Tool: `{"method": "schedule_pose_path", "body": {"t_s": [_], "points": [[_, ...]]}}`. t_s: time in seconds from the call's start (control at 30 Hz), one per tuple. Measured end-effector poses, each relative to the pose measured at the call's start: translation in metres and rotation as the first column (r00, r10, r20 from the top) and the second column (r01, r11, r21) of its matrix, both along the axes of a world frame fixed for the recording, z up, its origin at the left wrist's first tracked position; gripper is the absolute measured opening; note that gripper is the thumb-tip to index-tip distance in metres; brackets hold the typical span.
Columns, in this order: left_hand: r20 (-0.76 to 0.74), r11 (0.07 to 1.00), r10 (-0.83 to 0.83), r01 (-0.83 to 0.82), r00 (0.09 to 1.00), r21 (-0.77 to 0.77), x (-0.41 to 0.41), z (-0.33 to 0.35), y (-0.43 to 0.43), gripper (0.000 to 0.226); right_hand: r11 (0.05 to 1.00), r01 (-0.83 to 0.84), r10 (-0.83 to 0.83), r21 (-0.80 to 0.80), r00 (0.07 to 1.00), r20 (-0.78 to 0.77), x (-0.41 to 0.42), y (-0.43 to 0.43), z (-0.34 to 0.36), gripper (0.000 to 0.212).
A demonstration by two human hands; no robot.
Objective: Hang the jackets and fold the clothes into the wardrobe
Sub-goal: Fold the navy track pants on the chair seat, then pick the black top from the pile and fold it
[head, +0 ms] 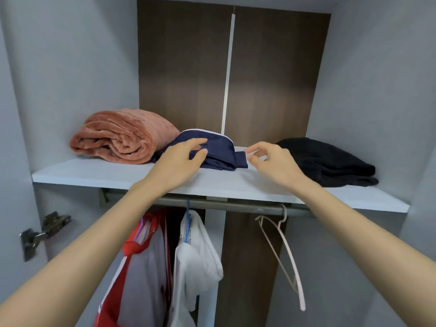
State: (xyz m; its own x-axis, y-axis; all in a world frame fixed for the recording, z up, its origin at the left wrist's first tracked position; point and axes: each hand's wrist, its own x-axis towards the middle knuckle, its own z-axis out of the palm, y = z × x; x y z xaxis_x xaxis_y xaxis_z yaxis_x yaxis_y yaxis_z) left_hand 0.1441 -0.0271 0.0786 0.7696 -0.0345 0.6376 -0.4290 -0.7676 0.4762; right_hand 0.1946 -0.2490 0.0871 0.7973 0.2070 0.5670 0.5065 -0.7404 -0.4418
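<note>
A folded navy garment with white trim lies on the pale wardrobe shelf, between a rolled orange blanket and a folded black garment. My left hand rests on the navy garment's left side, fingers laid over the top and thumb against its front edge. My right hand hovers just right of the garment with fingers loosely curled, holding nothing. Below the shelf, a red-and-white jacket and a white garment hang on the rail.
An empty pale pink hanger hangs from the rail at the right. A metal door hinge sticks out from the left wall. The back panel is dark wood with a white vertical strip.
</note>
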Motion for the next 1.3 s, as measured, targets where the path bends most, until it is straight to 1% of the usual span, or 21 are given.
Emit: {"method": "schedule_pose_path", "body": {"t_s": [0.13,0.2,0.33,0.43,0.57,0.67,0.77,0.83,0.97,1.1,1.2,1.3], "points": [[0.075,0.987,-0.117,0.124,0.99,-0.097,-0.042,-0.019,-0.019,0.037,0.995,0.025,-0.036,0.095,0.993,0.114,-0.05,-0.015,-0.019,0.017],[0.057,0.976,-0.189,0.194,0.98,-0.103,-0.06,-0.028,-0.022,0.038,0.993,0.039,-0.052,0.115,0.993,0.11,-0.077,-0.021,-0.029,0.016],[-0.044,0.95,-0.295,0.289,0.954,-0.115,-0.097,-0.054,-0.026,0.04,0.984,0.094,-0.096,0.155,0.995,0.007,-0.133,-0.031,-0.059,0.015],[-0.114,0.932,-0.359,0.348,0.926,-0.103,-0.127,-0.082,-0.029,0.041,0.972,0.172,-0.166,0.16,0.985,-0.049,-0.181,-0.034,-0.091,0.017],[-0.195,0.909,-0.416,0.409,0.888,-0.075,-0.167,-0.127,-0.035,0.04,0.934,0.311,-0.288,0.175,0.946,-0.147,-0.256,-0.033,-0.136,0.016],[-0.271,0.875,-0.482,0.472,0.833,-0.105,-0.207,-0.16,-0.045,0.038,0.889,0.412,-0.366,0.199,0.901,-0.233,-0.319,-0.035,-0.172,0.015],[-0.357,0.836,-0.537,0.538,0.764,-0.106,-0.251,-0.188,-0.059,0.037,0.821,0.53,-0.458,0.21,0.833,-0.31,-0.385,-0.044,-0.206,0.016],[-0.39,0.815,-0.558,0.572,0.732,-0.093,-0.272,-0.202,-0.069,0.037,0.789,0.579,-0.491,0.204,0.795,-0.356,-0.419,-0.049,-0.224,0.017],[-0.451,0.732,-0.633,0.676,0.629,-0.086,-0.332,-0.233,-0.107,0.037,0.681,0.704,-0.586,0.201,0.689,-0.427,-0.509,-0.07,-0.263,0.017],[-0.523,0.613,-0.696,0.787,0.493,-0.073,-0.39,-0.26,-0.157,0.039,0.527,0.821,-0.665,0.219,0.558,-0.495,-0.598,-0.097,-0.296,0.017],[-0.564,0.526,-0.722,0.848,0.402,-0.069,-0.439,-0.276,-0.203,0.038,0.411,0.88,-0.706,0.239,0.473,-0.526,-0.666,-0.117,-0.315,0.017],[-0.592,0.422,-0.746,0.904,0.306,-0.065,-0.494,-0.291,-0.25,0.038,0.279,0.931,-0.739,0.233,0.364,-0.567,-0.739,-0.137,-0.33,0.018]]}}
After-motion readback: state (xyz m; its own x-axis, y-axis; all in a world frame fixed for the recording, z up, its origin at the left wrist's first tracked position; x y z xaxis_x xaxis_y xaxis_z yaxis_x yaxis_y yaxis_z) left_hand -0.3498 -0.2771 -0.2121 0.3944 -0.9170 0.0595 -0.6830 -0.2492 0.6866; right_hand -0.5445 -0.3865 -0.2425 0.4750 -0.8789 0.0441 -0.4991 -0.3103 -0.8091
